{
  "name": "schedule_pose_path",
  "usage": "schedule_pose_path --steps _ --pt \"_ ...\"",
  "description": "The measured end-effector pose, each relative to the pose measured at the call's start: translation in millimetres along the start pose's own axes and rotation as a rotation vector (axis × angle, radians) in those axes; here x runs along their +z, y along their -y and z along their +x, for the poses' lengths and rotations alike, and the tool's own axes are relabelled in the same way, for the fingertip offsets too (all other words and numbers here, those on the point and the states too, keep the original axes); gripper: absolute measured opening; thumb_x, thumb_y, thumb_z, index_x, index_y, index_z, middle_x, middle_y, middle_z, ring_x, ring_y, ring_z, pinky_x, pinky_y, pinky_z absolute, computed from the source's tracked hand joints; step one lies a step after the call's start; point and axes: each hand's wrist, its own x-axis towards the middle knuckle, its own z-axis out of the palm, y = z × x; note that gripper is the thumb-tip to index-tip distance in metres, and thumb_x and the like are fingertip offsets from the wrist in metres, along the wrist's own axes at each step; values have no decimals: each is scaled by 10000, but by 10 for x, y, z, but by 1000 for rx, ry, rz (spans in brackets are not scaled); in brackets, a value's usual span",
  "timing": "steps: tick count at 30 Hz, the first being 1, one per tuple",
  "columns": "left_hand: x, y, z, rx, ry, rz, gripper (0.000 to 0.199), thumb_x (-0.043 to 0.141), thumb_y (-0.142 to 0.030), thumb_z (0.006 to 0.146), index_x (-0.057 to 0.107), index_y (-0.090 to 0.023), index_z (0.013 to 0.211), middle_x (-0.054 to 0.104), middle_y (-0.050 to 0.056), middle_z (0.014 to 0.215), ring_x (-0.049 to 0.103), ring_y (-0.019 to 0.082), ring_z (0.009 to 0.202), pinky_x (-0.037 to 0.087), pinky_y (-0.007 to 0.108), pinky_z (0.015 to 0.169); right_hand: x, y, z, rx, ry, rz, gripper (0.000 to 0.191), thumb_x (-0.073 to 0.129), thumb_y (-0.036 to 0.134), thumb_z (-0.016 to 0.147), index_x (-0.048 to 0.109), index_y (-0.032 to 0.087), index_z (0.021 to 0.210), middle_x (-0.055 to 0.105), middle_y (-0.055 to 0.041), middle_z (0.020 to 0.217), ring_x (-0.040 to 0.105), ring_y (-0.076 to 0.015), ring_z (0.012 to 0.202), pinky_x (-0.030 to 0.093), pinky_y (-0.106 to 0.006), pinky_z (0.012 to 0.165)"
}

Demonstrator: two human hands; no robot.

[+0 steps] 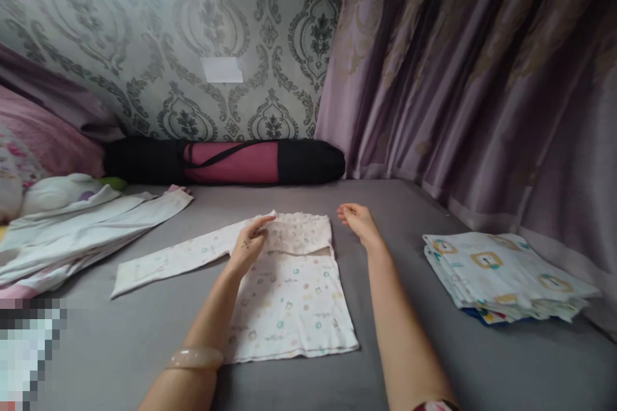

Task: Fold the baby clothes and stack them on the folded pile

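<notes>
A small white patterned shirt (294, 295) lies flat on the grey sheet. One sleeve stretches out to the left, and the other lies folded across the upper part. My left hand (251, 243) rests at the shirt's upper left, by the shoulder, its thumb and forefinger apart; nothing shows between them. To the right of the shirt's top corner, my right hand (359, 221) hovers just above the sheet, apart from the cloth. Its fingers are bent together, and whether they hold anything is too small to tell.
At the right lies a stack of folded patterned cloths (511, 270). Loose white clothes (91, 231) and a plush toy (62, 191) are at the left. A black and pink roll bag (231, 162) lies along the wall, beside purple curtains (434, 64).
</notes>
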Motion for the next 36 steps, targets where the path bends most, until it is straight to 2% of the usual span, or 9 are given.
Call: schedule_pose_path --steps 4,7,13,17,20,26,28,32,36 --pt "-3 -8 13 -58 -148 153 580 567 -367 775 526 -176 1321 631 122 1147 589 187 788 479 263 614 82 -110 6 -105 -50 -291 250 477 159 868 704 174 971 739 -79 984 678 -172 944 510 -289 858" --pt "-28 30 -16 -166 -156 246 670 595 -409 790 419 -218 1407 577 149 1281 597 251 932 507 281 617 212 -79 -69 -163 -17 -524 299 451 160 886 703 163 1047 723 -101 1055 647 -211 1043 469 -311 927" --pt "-75 153 27 2 -111 411 482 509 -223 779 596 -197 1252 604 117 1139 601 252 951 519 355 829 603 7 -330 -228 146 -770 429 351 148 935 562 94 1304 587 -177 1319 522 -241 1247 372 -325 1042" --pt "-76 162 42 113 -71 371 459 483 -187 758 657 -190 1183 596 105 1099 596 255 978 483 395 923 820 -27 -496 -272 229 -900 555 311 298 981 355 33 1466 292 -186 1556 231 -281 1447 164 -410 1169" --pt "-81 128 22 178 -99 288 440 504 -191 752 668 -197 1159 594 104 1132 564 263 1069 435 398 995 856 -89 -552 -262 232 -956 647 252 392 997 248 -10 1504 178 -191 1589 108 -291 1477 71 -419 1187" --pt "-107 185 47 142 -88 309 232 512 -251 778 699 -193 901 600 114 1104 565 275 1057 426 394 992 810 -238 -529 -254 160 -1019 705 224 456 994 240 -35 1500 167 -197 1587 108 -293 1476 71 -406 1186" --pt "-108 249 76 147 -92 338 230 489 -254 797 682 -204 911 607 106 1075 564 266 1051 424 383 993 810 -265 -524 -262 147 -1025 705 219 461 992 248 -26 1501 174 -192 1587 113 -291 1475 77 -404 1184" --pt "-99 313 80 176 -75 641 347 406 -151 813 633 -167 1076 598 131 1101 544 262 1060 422 391 973 820 -282 -521 -268 143 -1030 701 215 450 992 241 -33 1500 181 -196 1585 124 -296 1472 93 -406 1180" --pt "-81 198 -26 92 -33 1048 409 403 -83 794 610 -116 1145 533 202 1247 494 331 1099 417 447 899 826 -297 -506 -263 142 -1039 693 216 441 990 243 -24 1503 178 -186 1588 127 -295 1471 107 -405 1176"
